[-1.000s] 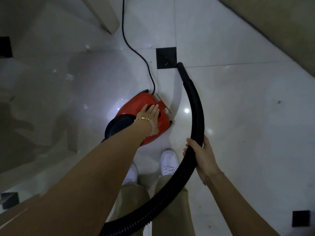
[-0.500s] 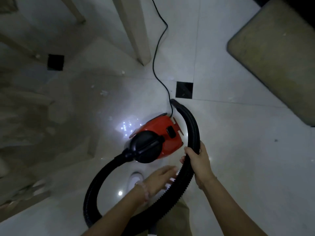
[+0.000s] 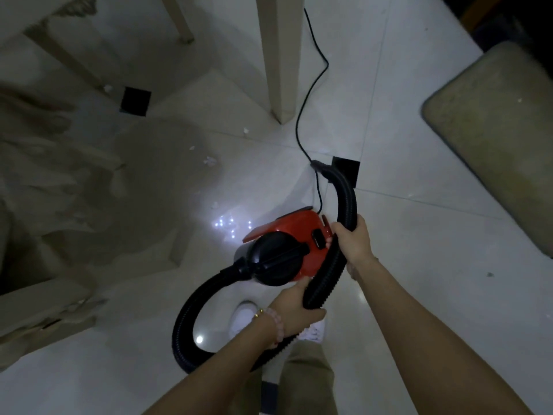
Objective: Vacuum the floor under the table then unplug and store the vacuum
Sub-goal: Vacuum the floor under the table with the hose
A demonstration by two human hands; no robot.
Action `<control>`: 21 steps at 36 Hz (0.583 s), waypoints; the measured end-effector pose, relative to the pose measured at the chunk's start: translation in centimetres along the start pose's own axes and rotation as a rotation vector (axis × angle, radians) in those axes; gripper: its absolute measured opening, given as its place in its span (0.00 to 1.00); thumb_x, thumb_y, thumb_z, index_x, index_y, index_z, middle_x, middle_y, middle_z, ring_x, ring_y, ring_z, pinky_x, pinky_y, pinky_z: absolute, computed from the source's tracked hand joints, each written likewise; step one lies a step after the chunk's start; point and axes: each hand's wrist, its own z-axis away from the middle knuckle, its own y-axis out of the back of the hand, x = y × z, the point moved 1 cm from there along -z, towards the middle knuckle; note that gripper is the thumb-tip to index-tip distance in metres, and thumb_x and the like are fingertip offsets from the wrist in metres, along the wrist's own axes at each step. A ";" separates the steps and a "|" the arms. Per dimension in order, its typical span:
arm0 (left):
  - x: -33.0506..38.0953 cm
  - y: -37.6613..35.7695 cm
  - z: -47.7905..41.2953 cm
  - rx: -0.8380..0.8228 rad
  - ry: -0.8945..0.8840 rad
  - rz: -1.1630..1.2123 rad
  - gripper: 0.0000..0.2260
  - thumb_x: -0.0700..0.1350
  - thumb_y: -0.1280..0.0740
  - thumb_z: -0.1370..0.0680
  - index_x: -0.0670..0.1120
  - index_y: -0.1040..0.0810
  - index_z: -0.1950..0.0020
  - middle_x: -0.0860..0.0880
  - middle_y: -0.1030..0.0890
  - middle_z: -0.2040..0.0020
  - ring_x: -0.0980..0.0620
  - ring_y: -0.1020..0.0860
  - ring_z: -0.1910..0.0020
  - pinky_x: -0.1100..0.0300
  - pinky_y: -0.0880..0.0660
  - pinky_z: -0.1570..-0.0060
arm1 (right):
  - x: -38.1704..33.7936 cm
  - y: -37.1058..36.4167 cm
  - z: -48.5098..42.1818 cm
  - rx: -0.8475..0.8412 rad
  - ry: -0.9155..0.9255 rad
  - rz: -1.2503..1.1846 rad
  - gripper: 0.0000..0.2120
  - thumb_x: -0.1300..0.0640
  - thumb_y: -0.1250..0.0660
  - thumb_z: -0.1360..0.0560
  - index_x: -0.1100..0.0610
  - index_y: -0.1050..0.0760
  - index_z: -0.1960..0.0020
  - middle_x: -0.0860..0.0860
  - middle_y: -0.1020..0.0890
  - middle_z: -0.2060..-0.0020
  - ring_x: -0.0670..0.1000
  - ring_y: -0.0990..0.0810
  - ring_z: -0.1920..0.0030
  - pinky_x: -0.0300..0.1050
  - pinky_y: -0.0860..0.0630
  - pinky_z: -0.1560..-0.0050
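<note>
The red vacuum (image 3: pixel 294 235) sat on the pale tiled floor (image 3: pixel 419 265), its black round front (image 3: pixel 276 259) turned toward the person. From that front a black ribbed hose (image 3: pixel 191 310) looped out toward the person's white shoe (image 3: pixel 242 319), swung back past the vacuum's side and arched up beyond it, so that the nozzle end (image 3: pixel 321 167) lay over a dark inset tile (image 3: pixel 348 169) just past the vacuum.

The right hand (image 3: pixel 354 241) had its grip closed around the hose right beside the vacuum's red body. The left hand (image 3: pixel 296 301), with a bead bracelet (image 3: pixel 276 323) at the wrist, had its grip wrapped around the same hose a little nearer the person, just below the vacuum's black front.

A thin black power cord (image 3: pixel 311 94) ran from the back of the vacuum away past a cream table leg (image 3: pixel 279 61) standing beyond it. Small white scraps (image 3: pixel 209 160) lay on the floor beyond the vacuum, toward the table leg. A beige mat (image 3: pixel 493 130) lay well apart from the vacuum, on the side of the right hand.
</note>
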 end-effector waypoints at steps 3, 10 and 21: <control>0.1 0.0 -0.7 0.038 -0.026 0.008 0.14 0.41 0.33 0.25 0.44 0.31 0.41 0.50 0.26 0.58 0.51 0.26 0.59 0.59 0.27 0.59 | -0.3 -0.6 -0.7 0.021 0.014 0.008 0.10 0.60 0.36 0.22 0.56 0.31 0.42 0.51 0.24 0.63 0.44 0.26 0.72 0.33 0.28 0.77; 0.2 0.0 -1.9 0.080 -0.035 0.022 0.17 0.41 0.32 0.26 0.42 0.30 0.39 0.47 0.25 0.56 0.50 0.26 0.58 0.55 0.26 0.55 | -0.4 -0.7 -2.3 0.085 -0.008 0.086 0.18 0.61 0.37 0.22 0.59 0.34 0.34 0.51 0.26 0.62 0.48 0.28 0.68 0.40 0.26 0.72; 0.6 0.3 -3.2 0.045 -0.017 0.043 0.20 0.43 0.31 0.26 0.45 0.31 0.36 0.47 0.24 0.54 0.49 0.24 0.59 0.51 0.22 0.55 | -1.1 -0.3 -3.8 0.008 -0.036 0.133 0.16 0.63 0.39 0.22 0.58 0.34 0.35 0.53 0.27 0.63 0.49 0.27 0.69 0.39 0.24 0.73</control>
